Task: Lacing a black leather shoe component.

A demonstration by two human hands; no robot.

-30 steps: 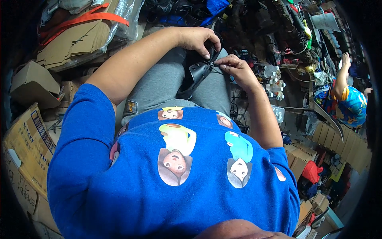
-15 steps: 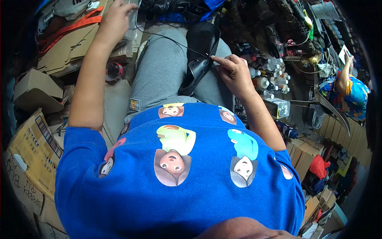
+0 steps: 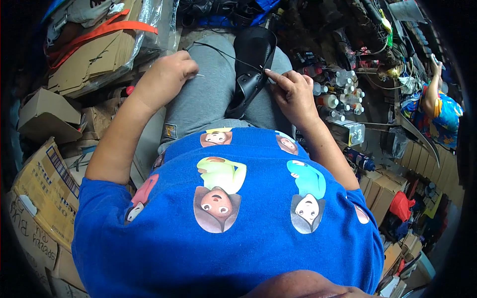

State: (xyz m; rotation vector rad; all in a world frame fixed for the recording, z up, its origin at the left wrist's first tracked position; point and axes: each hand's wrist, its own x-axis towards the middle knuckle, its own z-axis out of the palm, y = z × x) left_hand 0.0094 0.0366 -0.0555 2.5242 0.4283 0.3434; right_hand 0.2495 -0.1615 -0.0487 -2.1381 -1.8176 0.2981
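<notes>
Black shoe sits on the lap between the knees, right hand pinching its edge while left hand grips a needle with thread pulled taut.

I see the black shoe lying on the lap at upper centre. Cardboard boxes crowd the floor at left; small bottles stand on it at upper right.
</notes>
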